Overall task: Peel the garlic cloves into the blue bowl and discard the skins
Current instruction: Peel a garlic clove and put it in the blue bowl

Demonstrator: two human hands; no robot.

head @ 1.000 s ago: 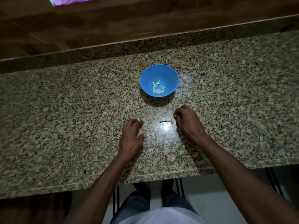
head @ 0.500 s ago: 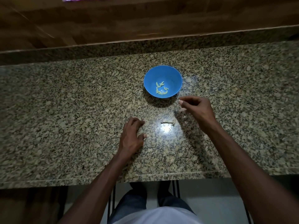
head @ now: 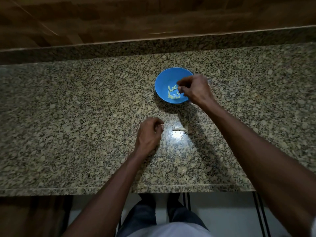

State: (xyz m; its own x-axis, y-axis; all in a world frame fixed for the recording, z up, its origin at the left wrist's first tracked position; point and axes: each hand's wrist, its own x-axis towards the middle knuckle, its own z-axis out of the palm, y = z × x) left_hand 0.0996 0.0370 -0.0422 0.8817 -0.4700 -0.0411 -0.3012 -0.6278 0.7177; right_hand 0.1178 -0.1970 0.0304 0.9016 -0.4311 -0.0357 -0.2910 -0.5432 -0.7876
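Right hand (head: 195, 91) now over blue bowl (head: 164, 79), curled fingers (head: 181, 82) above cloves (head: 173, 93).

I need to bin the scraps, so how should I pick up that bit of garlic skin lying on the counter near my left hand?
Pinch the garlic skin from above across its narrow width, near the middle. It lies flat and thin on the counter, so fingertips likely need to pinch it.

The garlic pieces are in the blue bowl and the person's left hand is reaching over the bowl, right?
Not quite. The head view shows the right hand over the blue bowl, not the left. The left hand is down on the granite counter, beside a scrap of garlic skin. The garlic pieces are indeed in the bowl.
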